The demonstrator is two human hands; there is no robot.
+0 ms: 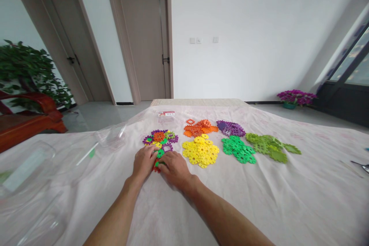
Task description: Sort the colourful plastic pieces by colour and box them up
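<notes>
A mixed cluster of flat interlocking plastic pieces (160, 153) lies on the cloth, in green, orange, purple and yellow. My left hand (144, 162) presses on its left side with bent fingers. From the right, my right hand (175, 167) closes over the near pieces, its thumb towards a green disc. Both hands hide part of what they grip. Just beyond them sits more of the mixed heap (159, 137), with an orange square piece on top. Beside my right hand is a heap of yellow notched discs (201, 152).
Sorted heaps of orange (198, 127), purple (230, 127), green (238, 150) and lime pieces (269, 146) lie to the right. Clear plastic containers (72, 157) stand at the left. A labelled clear box (166, 115) is farther back. Spoon-like utensils (363, 166) lie at the right edge.
</notes>
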